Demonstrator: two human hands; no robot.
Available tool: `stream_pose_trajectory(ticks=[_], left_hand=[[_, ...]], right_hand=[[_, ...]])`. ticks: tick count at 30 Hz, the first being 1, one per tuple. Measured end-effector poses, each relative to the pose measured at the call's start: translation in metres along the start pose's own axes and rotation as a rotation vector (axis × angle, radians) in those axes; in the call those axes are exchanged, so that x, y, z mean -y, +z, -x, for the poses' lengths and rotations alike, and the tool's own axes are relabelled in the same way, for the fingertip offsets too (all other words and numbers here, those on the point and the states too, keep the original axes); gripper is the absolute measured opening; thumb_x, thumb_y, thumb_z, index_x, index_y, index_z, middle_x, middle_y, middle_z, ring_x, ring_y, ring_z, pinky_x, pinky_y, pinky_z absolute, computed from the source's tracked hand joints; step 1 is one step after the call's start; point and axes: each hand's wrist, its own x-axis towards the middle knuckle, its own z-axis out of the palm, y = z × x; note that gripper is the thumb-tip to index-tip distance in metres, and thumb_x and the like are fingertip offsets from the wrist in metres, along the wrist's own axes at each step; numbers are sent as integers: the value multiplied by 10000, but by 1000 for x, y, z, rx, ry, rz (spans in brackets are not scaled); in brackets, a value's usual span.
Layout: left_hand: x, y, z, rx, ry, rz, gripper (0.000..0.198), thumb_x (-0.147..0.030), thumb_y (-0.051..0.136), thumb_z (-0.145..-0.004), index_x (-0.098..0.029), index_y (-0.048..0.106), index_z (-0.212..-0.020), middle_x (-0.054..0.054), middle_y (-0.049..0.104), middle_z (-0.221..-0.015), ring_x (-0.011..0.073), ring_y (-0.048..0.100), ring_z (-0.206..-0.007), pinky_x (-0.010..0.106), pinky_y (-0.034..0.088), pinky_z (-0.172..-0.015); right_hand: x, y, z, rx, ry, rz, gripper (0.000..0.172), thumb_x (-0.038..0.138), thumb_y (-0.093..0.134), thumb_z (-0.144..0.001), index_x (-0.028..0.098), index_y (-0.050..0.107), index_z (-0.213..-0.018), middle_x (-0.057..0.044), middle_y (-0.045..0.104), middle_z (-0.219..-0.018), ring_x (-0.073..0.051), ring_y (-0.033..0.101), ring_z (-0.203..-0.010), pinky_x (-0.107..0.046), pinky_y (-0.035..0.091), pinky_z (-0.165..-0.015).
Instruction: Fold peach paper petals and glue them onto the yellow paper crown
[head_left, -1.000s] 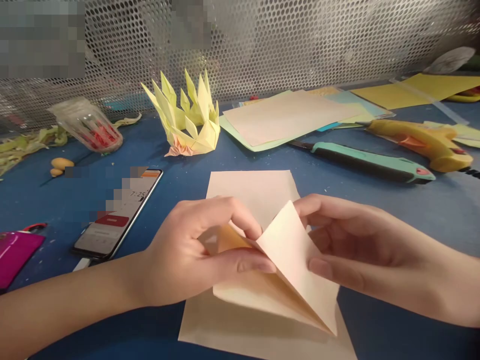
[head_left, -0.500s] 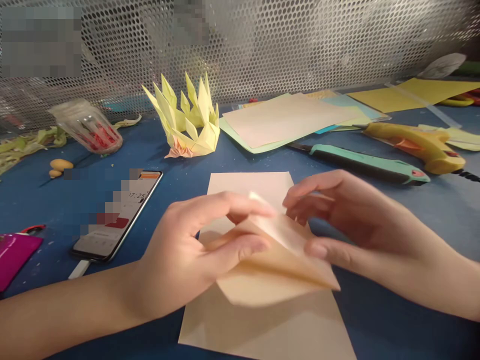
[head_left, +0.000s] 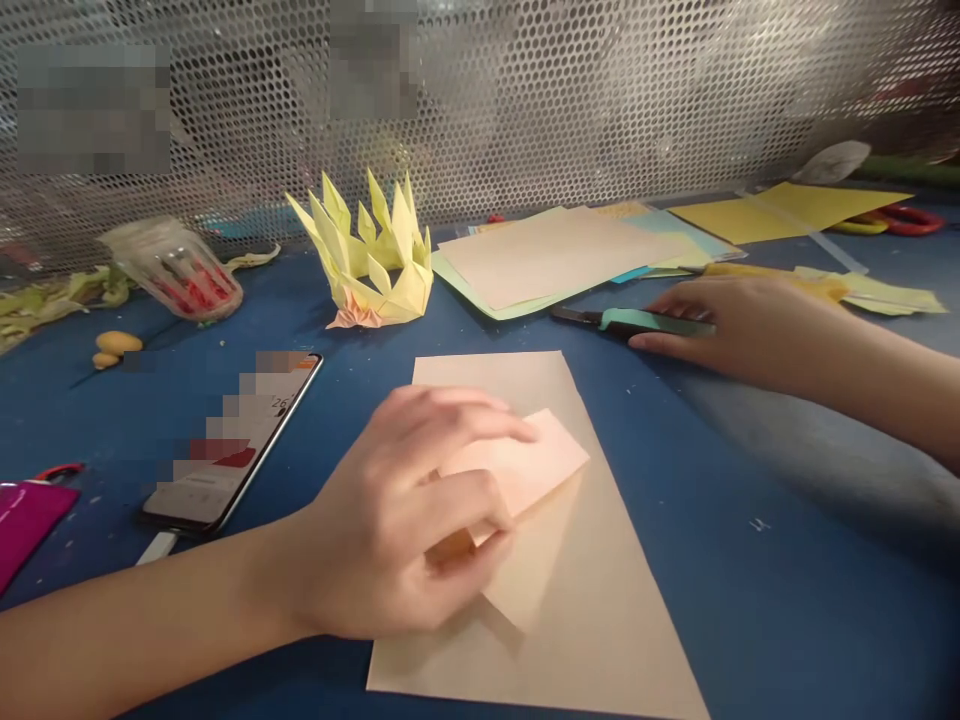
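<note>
Since the frame 0.5 s earlier, the right hand (head_left: 739, 320) has left the paper and moved out to the teal utility knife (head_left: 645, 321). The left hand (head_left: 409, 510) has lowered the folded paper (head_left: 536, 465) onto the flat sheet (head_left: 600, 600).

**Progress (judged from the present layout)**
1. Done: the folded paper carries several creases and shows a pale outer face with a pointed corner towards the right.
2. Done: a finished yellow paper crown (head_left: 367, 265) stands further back on the blue table (head_left: 787, 560).
3. Left: the flat sheet under the folded paper shows no creases. The folded paper bears no cut that can be seen.
4. The knife lies on the table, blade end pointing left, near the front edge of the stack of sheets (head_left: 555, 255).

**Grip**
- Left hand: fingers curled closed around the folded paper, index finger laid across its top, the lower fingers tucked under its near edge. The thumb is hidden. The folded paper rests on the flat sheet, about mid-length.
- Right hand: palm down over the rear of the knife handle, fingers extended along it and touching it. It cannot be told whether the fingers have closed around the handle.

**Surroundings**
A phone (head_left: 232, 450) lies just left of the left hand.
</note>
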Motion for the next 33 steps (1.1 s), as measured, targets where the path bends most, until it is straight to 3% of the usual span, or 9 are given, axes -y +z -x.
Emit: stream_pose_trajectory(ticks=[5,8,10,15,19,23,26,29,33], left_hand=[[-3,3,0,99,-174,198,140,-171,654,-813,-217,546,-739,91,712,-1174,268,634,-1154,424,476,-1008],[-4,4,0,115,-332,180,107,-139,623,-848,-226,571,-884,93,661,-1264,242,613,-1199,399,482,-1027],[-3,6,0,141,-390,181,226,-150,647,-832,-233,574,-1029,76,656,-1262,228,613,-1197,377,488,-1033],[-1,6,-2,163,-469,195,360,-171,675,-816,-255,568,-1149,-5,696,-1020,171,682,-906,285,556,-815],[-3,0,-7,104,-502,206,190,-131,653,-805,-246,644,-957,-30,701,-884,153,663,-785,258,533,-737],[-8,-3,-8,113,-518,248,155,-142,655,-832,-229,591,-721,-53,647,-712,124,596,-636,228,463,-588],[-9,0,-5,72,-419,187,153,-130,645,-853,-212,579,-743,-22,666,-816,150,620,-796,265,480,-733],[-8,4,-3,80,-379,156,116,-122,619,-879,-206,604,-801,8,686,-972,177,616,-977,301,459,-896],[-6,4,-5,140,-444,135,126,-154,585,-907,-212,578,-796,-11,670,-915,164,615,-902,294,456,-849]], right_hand=[[10,-10,1,172,-128,33,319,494,546,-928,208,664,-1007,-56,689,-931,-209,624,-848,-356,427,-751],[8,-11,0,204,-257,-54,320,470,502,-959,209,650,-1070,-77,691,-1008,-208,644,-881,-360,455,-805],[6,-11,-2,242,-315,-117,357,462,461,-985,197,645,-1136,-107,687,-1096,-223,660,-954,-373,471,-872],[14,-13,0,191,-280,-109,423,464,354,-1035,197,663,-1146,-113,697,-1138,-240,663,-1018,-381,472,-894],[32,-22,9,55,-164,-110,393,405,337,-1052,202,653,-1166,-90,724,-1038,-223,672,-958,-351,466,-823],[41,-28,15,147,-186,-268,338,429,357,-1044,287,641,-1161,-36,730,-908,-190,670,-763,-326,464,-681],[39,-28,17,286,-279,-322,321,453,386,-1029,322,657,-1141,-26,757,-938,-214,700,-796,-339,483,-673],[37,-25,19,295,-361,-263,329,390,381,-1027,318,673,-1160,-33,769,-1032,-238,721,-874,-358,494,-709],[38,-23,19,316,-463,-214,324,304,365,-1024,296,661,-1157,-29,764,-1052,-222,726,-864,-344,498,-684]])
